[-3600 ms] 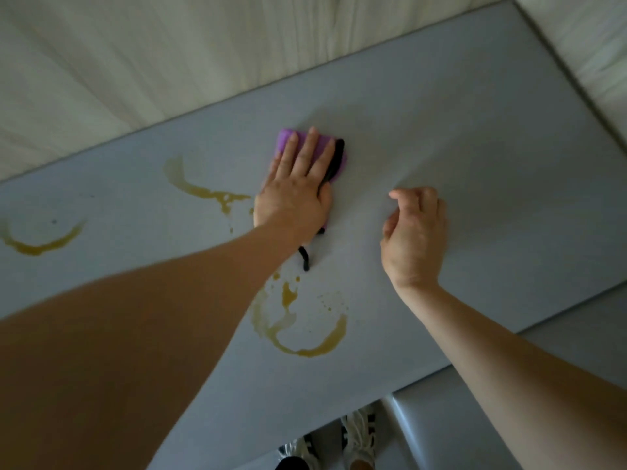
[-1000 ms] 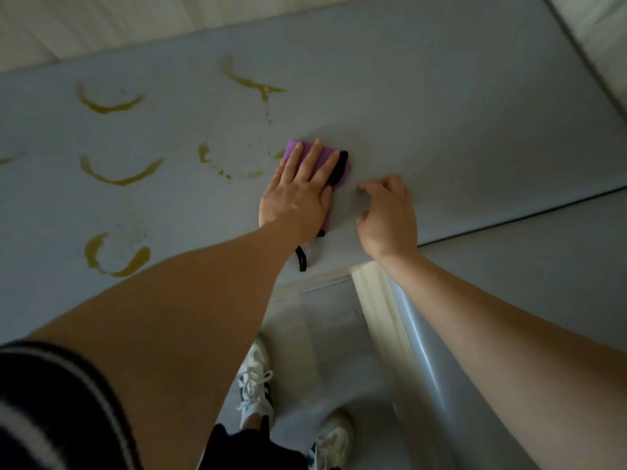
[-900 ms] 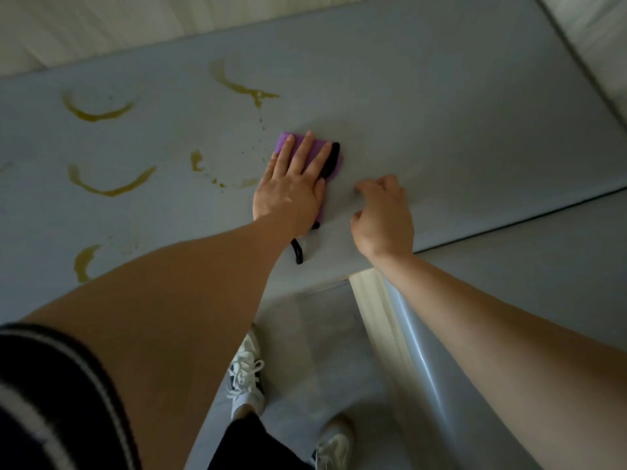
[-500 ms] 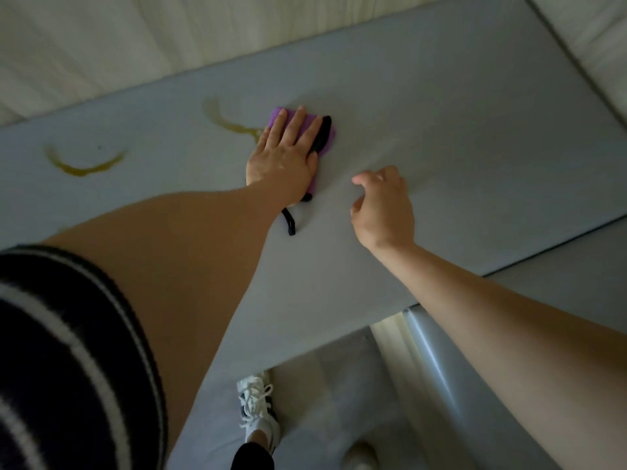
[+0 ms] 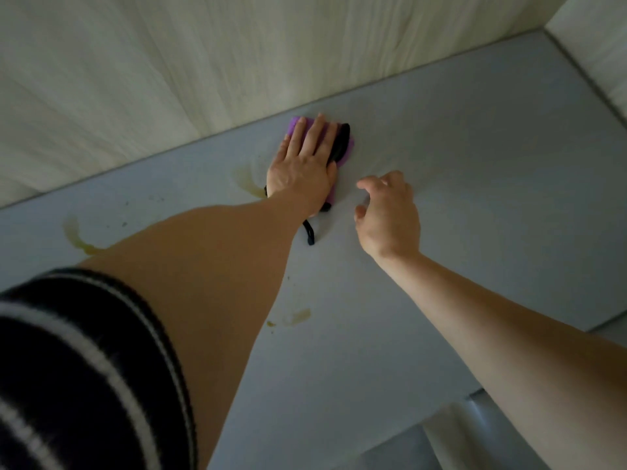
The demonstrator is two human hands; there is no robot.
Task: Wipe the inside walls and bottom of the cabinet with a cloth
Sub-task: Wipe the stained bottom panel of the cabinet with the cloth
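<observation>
- At the far edge of the grey cabinet bottom (image 5: pixel 475 198), right where it meets the pale wood-grain back wall (image 5: pixel 169 79), lies the purple cloth (image 5: pixel 346 149), flat on the panel with a black trim strip along its right side.
- The left hand (image 5: pixel 302 164) lies on top of the cloth, fingers straight and spread, palm pressing it down onto the panel; the fingertips reach almost to the wall.
- A black cord (image 5: pixel 309 232) trails out from under the wrist toward the viewer and lies on the grey surface.
- The right hand (image 5: pixel 388 215) is just beside the cloth on its right, fingers loosely curled and holding nothing; whether the fingertips touch the panel is hard to tell in the dim light.
- A yellowish smear (image 5: pixel 246 179) sits just left of the left hand, partly hidden by the wrist.
- A second curved stain (image 5: pixel 76 235) lies farther left, near the forearm.
- A small faded patch (image 5: pixel 297 317) shows nearer the viewer, between the two arms.
- A dark striped sleeve (image 5: pixel 84 374) fills the lower left corner.
</observation>
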